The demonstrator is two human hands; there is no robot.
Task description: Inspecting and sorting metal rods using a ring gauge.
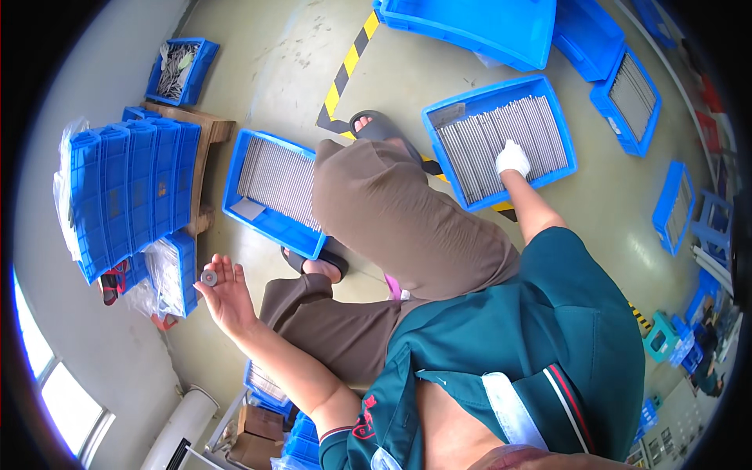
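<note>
Seemingly selecting rods.
My left hand loosely pinches a grey ring; right hand, grip unclear; likely next, isolate one rod.

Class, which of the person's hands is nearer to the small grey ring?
Left. The left hand holds the grey ring; the gloved right hand is well away from it, at rods in a blue crate.
</note>
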